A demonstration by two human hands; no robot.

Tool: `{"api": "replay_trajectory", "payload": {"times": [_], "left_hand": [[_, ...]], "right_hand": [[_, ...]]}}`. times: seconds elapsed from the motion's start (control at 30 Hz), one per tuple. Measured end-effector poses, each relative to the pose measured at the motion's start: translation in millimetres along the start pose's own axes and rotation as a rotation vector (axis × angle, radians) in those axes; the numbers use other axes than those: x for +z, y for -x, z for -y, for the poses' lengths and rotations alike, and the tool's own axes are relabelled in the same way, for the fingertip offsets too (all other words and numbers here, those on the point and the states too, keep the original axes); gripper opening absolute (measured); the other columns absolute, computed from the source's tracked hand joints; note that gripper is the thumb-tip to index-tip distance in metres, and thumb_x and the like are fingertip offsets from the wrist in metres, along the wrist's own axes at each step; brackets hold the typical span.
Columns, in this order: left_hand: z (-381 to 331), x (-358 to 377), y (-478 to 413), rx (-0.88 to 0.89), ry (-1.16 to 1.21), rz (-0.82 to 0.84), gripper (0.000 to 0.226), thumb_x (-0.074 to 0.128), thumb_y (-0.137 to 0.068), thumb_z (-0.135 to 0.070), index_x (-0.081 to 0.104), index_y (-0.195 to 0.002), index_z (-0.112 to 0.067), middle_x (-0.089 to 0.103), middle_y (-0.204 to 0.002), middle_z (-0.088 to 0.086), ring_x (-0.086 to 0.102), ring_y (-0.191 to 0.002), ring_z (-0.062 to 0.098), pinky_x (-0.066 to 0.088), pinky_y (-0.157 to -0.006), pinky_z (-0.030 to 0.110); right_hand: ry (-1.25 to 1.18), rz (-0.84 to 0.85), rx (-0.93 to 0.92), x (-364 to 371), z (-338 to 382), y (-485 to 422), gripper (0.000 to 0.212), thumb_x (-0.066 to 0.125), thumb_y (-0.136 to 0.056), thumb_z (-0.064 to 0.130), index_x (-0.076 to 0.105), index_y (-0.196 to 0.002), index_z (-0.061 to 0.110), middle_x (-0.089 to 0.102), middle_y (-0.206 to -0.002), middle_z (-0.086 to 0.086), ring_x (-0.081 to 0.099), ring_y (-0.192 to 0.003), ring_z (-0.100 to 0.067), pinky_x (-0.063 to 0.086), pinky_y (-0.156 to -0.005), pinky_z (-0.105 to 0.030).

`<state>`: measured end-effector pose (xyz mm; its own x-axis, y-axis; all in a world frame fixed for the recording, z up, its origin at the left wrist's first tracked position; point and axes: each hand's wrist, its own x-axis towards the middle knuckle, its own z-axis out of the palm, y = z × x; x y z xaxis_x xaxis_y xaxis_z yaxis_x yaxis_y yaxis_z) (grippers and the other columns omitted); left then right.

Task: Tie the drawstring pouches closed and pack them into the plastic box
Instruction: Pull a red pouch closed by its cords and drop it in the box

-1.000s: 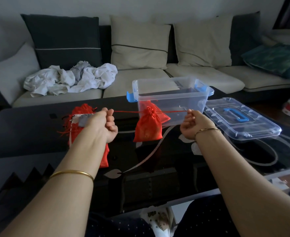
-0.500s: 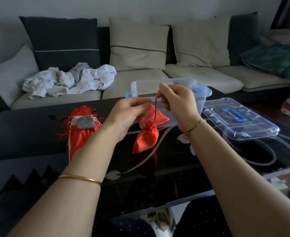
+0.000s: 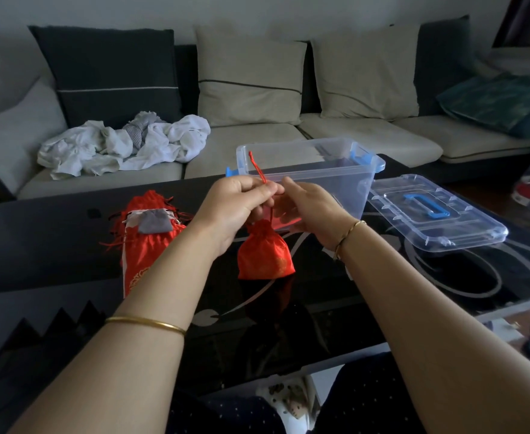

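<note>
Fingers (image 3: 265, 192) of your left hand (image 3: 238, 203) pinch the red cord (image 3: 256, 166) of a pouch (image 3: 265, 252), thumb pressed over curled forefinger. The cord's free end sticks up and slightly left out of the pinch. The fingers of your right hand (image 3: 309, 208) are curled and meet the left ones at the same spot. Whether they grip the cord cannot be told.

The pouch hangs directly below the fingers, between your wrists, on a short straight run of cord. Its long axis stands upright, with the gathered neck at the top and the broad base at the bottom. The base is at the table (image 3: 54, 245); contact or a small gap cannot be told. A gold pattern on the pouch's lower face is too blurred to read.

Just behind your hands stands the clear box (image 3: 345, 186), open, with blue latches. Its lid (image 3: 435, 214), with a blue handle, lies flat on the table to the right of it. A pile (image 3: 146, 245) of red pouches with loose cords lies to the left, a small grey pouch (image 3: 154, 222) on top. The longest red one points toward you and bears a gold motif that cannot be read.

Each forearm carries a gold bangle (image 3: 146, 322). Beyond the table, crumpled white clothes (image 3: 126, 145) lie on a sofa (image 3: 367, 139).
</note>
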<state>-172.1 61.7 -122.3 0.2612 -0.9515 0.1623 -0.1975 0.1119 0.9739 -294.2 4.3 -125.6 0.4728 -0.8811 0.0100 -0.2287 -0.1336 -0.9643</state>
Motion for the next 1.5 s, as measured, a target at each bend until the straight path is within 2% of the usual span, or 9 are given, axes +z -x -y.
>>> {"api": "replay_trajectory", "payload": {"times": [0.23, 0.37, 0.43, 0.67, 0.8, 0.93, 1.27, 1.4, 1.5], "left_hand": [[2.0, -2.1, -2.0, -0.028, 0.112, -0.119, 0.016, 0.057, -0.091, -0.008, 0.07, -0.085, -0.015, 0.065, -0.072, -0.003, 0.056, -0.052, 0.0, 0.045, -0.053, 0.013], [3.7, -5.5, -2.0, 0.005, 0.031, -0.097, 0.019, 0.057, -0.088, 0.002, 0.069, -0.083, -0.013, 0.067, -0.078, 0.002, 0.059, -0.055, 0.0, 0.047, -0.056, 0.01], [2.5, -6.1, -1.3, 0.037, -0.037, -0.052, 0.022, 0.057, -0.088, 0.003, 0.068, -0.084, -0.015, 0.067, -0.078, 0.002, 0.06, -0.059, -0.001, 0.048, -0.062, 0.011], [0.9, -2.4, 2.4, 0.43, -0.595, -0.143, 0.029, 0.065, -0.084, -0.006, 0.068, -0.108, -0.021, 0.061, -0.08, -0.014, 0.057, -0.076, 0.0, 0.044, -0.075, 0.01], [4.6, -1.7, 3.2, 0.556, -0.678, -0.239, 0.034, 0.063, -0.083, -0.006, 0.068, -0.112, -0.023, 0.065, -0.081, -0.016, 0.055, -0.081, -0.001, 0.042, -0.078, 0.015], [6.6, -1.0, 2.2, 0.625, -0.68, -0.299, 0.035, 0.064, -0.082, -0.005, 0.067, -0.113, -0.021, 0.07, -0.084, -0.01, 0.058, -0.084, 0.003, 0.043, -0.079, 0.018], [8.3, -2.9, 2.3, 0.418, -0.39, -0.282, 0.013, 0.063, -0.088, -0.012, 0.073, -0.093, -0.017, 0.067, -0.079, -0.014, 0.062, -0.073, -0.006, 0.048, -0.074, 0.01], [19.0, -4.9, -5.6, 0.174, -0.286, -0.35, 0.029, 0.052, -0.091, -0.034, 0.07, -0.081, -0.013, 0.071, -0.081, 0.013, 0.068, -0.076, 0.024, 0.056, -0.075, 0.047], [23.4, -5.8, -6.6, 0.043, -0.389, -0.39, 0.04, 0.043, -0.095, -0.031, 0.061, -0.072, -0.004, 0.069, -0.082, 0.016, 0.064, -0.078, 0.032, 0.053, -0.076, 0.05]], "right_hand": [[-0.209, 0.093, 0.063, -6.4, 2.2, 0.2, 0.032, 0.053, -0.092, 0.024, 0.048, -0.061, 0.014, 0.047, -0.062, -0.003, 0.042, -0.052, -0.012, 0.035, -0.05, -0.021], [0.143, 0.255, 0.159, -10.7, 2.1, 7.6, 0.031, 0.049, -0.094, 0.029, 0.057, -0.069, 0.012, 0.055, -0.066, -0.002, 0.049, -0.058, -0.012, 0.037, -0.056, -0.022], [0.196, 0.113, 0.091, -6.4, -0.7, 4.3, 0.033, 0.046, -0.096, 0.032, 0.062, -0.076, 0.01, 0.059, -0.067, -0.002, 0.054, -0.059, -0.012, 0.043, -0.055, -0.022], [-0.253, 0.122, -0.025, 5.2, -11.8, -8.7, 0.023, 0.041, -0.098, 0.013, 0.064, -0.094, 0.01, 0.063, -0.082, -0.005, 0.059, -0.07, -0.015, 0.046, -0.066, -0.027], [-0.349, 0.22, 0.095, 4.6, -17.7, -12.3, 0.028, 0.048, -0.095, 0.015, 0.058, -0.117, 0.0, 0.06, -0.098, -0.013, 0.054, -0.083, -0.022, 0.041, -0.072, -0.03], [-0.384, 0.3, 0.127, 3.6, -17.9, -11.2, 0.019, 0.048, -0.095, 0.019, 0.058, -0.108, 0.009, 0.058, -0.097, -0.01, 0.048, -0.083, -0.021, 0.039, -0.072, -0.029], [-0.423, 0.07, -0.028, -1.7, -12.8, -9.4, 0.026, 0.047, -0.097, 0.027, 0.06, -0.079, 0.012, 0.061, -0.081, -0.006, 0.057, -0.07, -0.015, 0.045, -0.065, -0.026], [-0.548, -0.071, 0.01, -1.2, -12.9, -10.3, 0.032, 0.054, -0.093, 0.03, 0.054, -0.067, 0.013, 0.059, -0.074, -0.004, 0.055, -0.06, -0.012, 0.042, -0.059, -0.024], [-0.881, 0.004, 0.085, -0.9, -12.0, -11.4, 0.038, 0.05, -0.095, 0.029, 0.046, -0.062, 0.012, 0.063, -0.078, -0.006, 0.059, -0.056, -0.01, 0.047, -0.053, -0.022]]}}
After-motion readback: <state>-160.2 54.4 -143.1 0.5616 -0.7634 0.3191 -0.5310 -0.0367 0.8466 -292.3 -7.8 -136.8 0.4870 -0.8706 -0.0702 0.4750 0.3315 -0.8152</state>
